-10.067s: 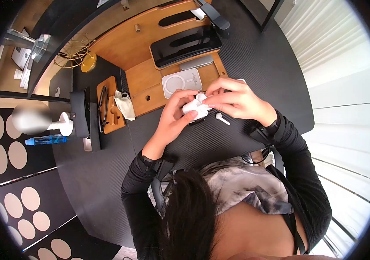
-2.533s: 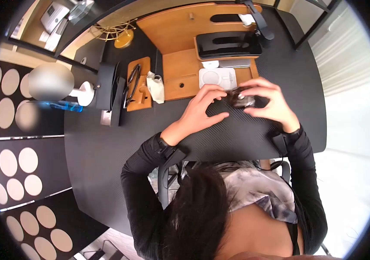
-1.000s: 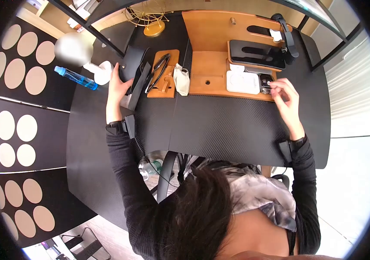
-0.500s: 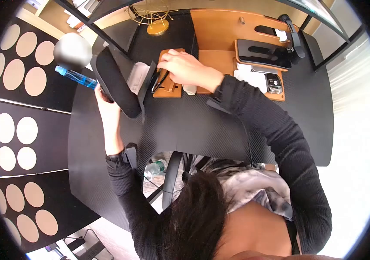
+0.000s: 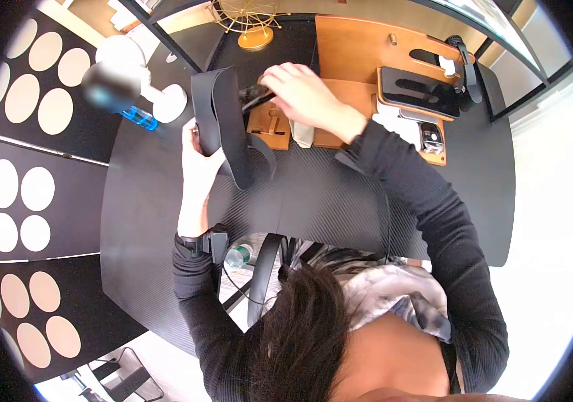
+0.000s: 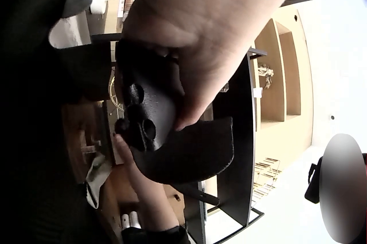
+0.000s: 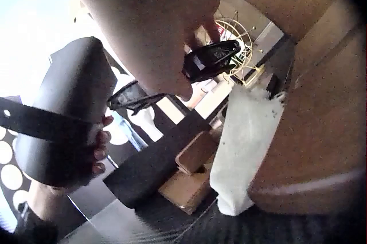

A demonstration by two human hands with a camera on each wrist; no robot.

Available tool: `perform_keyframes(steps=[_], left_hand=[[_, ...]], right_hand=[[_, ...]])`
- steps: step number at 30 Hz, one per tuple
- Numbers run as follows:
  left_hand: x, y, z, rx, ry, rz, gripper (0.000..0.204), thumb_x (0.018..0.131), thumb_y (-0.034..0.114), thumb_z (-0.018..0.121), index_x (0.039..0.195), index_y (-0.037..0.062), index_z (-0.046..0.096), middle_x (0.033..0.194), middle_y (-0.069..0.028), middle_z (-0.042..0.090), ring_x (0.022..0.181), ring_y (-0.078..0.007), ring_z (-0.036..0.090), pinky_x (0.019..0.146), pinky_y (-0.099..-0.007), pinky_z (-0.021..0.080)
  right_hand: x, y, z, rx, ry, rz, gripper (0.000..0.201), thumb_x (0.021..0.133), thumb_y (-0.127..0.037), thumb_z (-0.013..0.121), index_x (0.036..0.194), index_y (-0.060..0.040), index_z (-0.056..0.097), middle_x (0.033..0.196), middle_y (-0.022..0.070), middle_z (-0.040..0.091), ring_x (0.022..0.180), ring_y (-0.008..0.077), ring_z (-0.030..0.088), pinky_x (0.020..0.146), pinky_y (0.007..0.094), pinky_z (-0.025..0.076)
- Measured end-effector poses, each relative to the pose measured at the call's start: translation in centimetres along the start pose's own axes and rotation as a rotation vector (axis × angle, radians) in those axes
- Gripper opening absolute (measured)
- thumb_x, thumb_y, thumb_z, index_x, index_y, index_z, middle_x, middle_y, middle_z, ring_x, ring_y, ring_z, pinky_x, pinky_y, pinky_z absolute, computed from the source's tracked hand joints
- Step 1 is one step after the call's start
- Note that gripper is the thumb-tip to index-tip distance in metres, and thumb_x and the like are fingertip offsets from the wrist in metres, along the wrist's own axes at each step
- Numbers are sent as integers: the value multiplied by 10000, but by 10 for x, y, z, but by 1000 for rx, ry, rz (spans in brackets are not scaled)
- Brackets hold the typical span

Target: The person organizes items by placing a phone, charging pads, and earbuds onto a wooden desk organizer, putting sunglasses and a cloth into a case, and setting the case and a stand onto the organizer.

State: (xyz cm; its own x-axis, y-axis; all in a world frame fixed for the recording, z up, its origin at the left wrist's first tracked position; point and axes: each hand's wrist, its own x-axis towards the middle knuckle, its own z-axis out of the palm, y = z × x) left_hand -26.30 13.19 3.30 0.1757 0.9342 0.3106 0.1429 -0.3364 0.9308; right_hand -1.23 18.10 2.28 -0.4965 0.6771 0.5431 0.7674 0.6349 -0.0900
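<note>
Left hand (image 5: 200,155) is gripping a black glasses case (image 5: 222,120), fingers curled round its body, holding it lifted above the tabletop (image 5: 326,201) with the flap hanging open; in the left wrist view the same case (image 6: 150,119) is filling the palm, thumb wrapped over its edge.

Right hand (image 5: 300,94) is reaching across toward the case, thumb and fingers pinching a pair of dark glasses (image 5: 254,95) by the frame. In the right wrist view the glasses (image 7: 189,69) are hanging from the fingertips (image 7: 184,91), folded, just beside the open mouth of the case (image 7: 63,112) but not inside it; contact between glasses and case cannot be told.

Below the right hand a small wooden glasses stand (image 5: 269,127) is sitting on the tabletop, with a white cloth (image 5: 304,136) lying just beside it, seen also in the right wrist view (image 7: 243,141). To the right, a wooden organiser tray (image 5: 353,53) is carrying a dark phone (image 5: 419,92) and a watch (image 5: 432,139). A gold wire ornament (image 5: 246,20) is standing at the far edge; a blue bottle (image 5: 140,118) is lying at the left
</note>
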Motion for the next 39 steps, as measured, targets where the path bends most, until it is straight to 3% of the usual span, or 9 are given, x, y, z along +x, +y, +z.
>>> perform_keyframes(steps=[4, 8, 12, 16, 18, 20, 23, 27, 39], left_hand=[[3, -2, 14, 14, 98, 44, 659, 717, 1, 773, 1271, 24, 416, 1184, -120, 558, 1074, -202, 571, 938, -323, 480], [7, 0, 46, 282, 108, 105, 750, 671, 93, 838, 1275, -1, 403, 1161, -160, 551, 1047, -234, 573, 921, -341, 477], [13, 12, 94, 206, 5, 186, 789, 687, 124, 834, 1314, 11, 367, 1179, -170, 529, 1064, -258, 567, 923, -362, 477], [16, 57, 119, -456, -125, -275, 771, 723, -10, 739, 1346, 49, 288, 1160, -119, 507, 1035, -195, 564, 855, -301, 504], [20, 28, 125, -1, -35, 7, 770, 706, -36, 729, 1334, 45, 290, 1165, -121, 501, 1044, -202, 554, 881, -319, 489], [18, 42, 129, -100, -2, -47, 738, 748, -23, 716, 1345, 46, 286, 1213, -147, 489, 1108, -220, 525, 974, -350, 435], [18, 43, 129, -380, 24, -65, 720, 823, -10, 684, 1386, 60, 240, 1290, -144, 448, 1188, -214, 483, 1027, -329, 393], [5, 52, 138, -320, 11, 9, 764, 823, -14, 687, 1403, 75, 199, 1309, -143, 424, 1218, -214, 455, 1029, -337, 388], [-2, 43, 137, -385, -207, 0, 810, 841, 5, 692, 1452, 95, 168, 1342, -125, 405, 1248, -217, 429, 1057, -360, 378]], right_hand=[[-26, -2, -55, 317, 278, 202, 354, 892, -205, 621, 1166, -3, 522, 1061, 157, 590, 1005, 345, 576, 898, 431, 467], [-50, -18, -95, 980, 531, 250, 385, 946, -220, 616, 1226, 16, 499, 1051, 122, 617, 1031, 179, 577, 923, 353, 465], [-69, -64, -125, 1312, 313, 207, 433, 950, -242, 616, 1274, 13, 483, 1144, 138, 599, 1060, 195, 579, 930, 359, 467], [-78, -72, -135, 899, 126, 187, 496, 919, -193, 649, 1312, 27, 442, 1208, 190, 566, 1108, 330, 586, 945, 395, 458], [-77, -70, -138, 783, 244, 277, 484, 913, -206, 653, 1293, 22, 456, 1153, 219, 571, 1055, 369, 592, 906, 399, 466], [-74, -54, -125, 537, 460, 274, 399, 902, -152, 623, 1231, 16, 471, 1067, 231, 586, 942, 406, 610, 813, 436, 505], [-77, -38, -126, 657, 416, 456, 431, 905, -187, 635, 1237, 33, 472, 1074, 241, 605, 1024, 405, 604, 858, 434, 493], [-79, -26, -102, 557, 505, 390, 507, 862, -196, 693, 1247, 48, 469, 1006, 221, 632, 940, 410, 630, 810, 428, 516], [-88, -43, -113, 292, 127, 283, 428, 868, -78, 577, 1270, 45, 502, 1033, 161, 548, 840, 348, 636, 702, 414, 547]])
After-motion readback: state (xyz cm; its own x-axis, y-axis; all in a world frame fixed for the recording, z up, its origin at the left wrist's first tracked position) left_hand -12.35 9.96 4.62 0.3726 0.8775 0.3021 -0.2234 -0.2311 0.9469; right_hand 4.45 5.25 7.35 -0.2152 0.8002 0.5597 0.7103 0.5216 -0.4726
